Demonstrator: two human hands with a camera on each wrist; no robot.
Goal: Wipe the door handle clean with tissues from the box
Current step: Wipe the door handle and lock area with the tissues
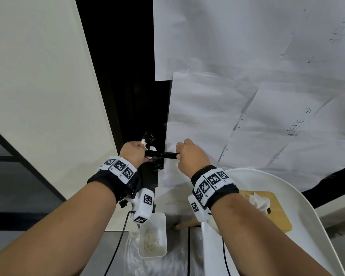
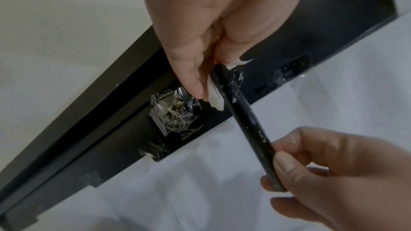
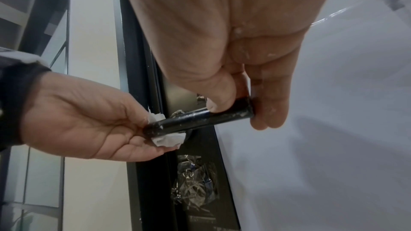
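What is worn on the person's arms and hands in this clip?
Both forearms are bare and sleeveless. Each wrist carries a black wristband ringed with white blocks printed with black square markers. A white camera unit hangs under each wrist, trailing a black cable. No gloves.

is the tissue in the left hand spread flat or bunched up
Bunched up. The tissue shows as a crumpled wad pinched by the left hand against the pivot end of the door handle.

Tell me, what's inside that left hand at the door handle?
A crumpled white tissue sits in the left hand, pressed round the handle near its pivot. How much tissue is there stays hidden behind fingers and handle.
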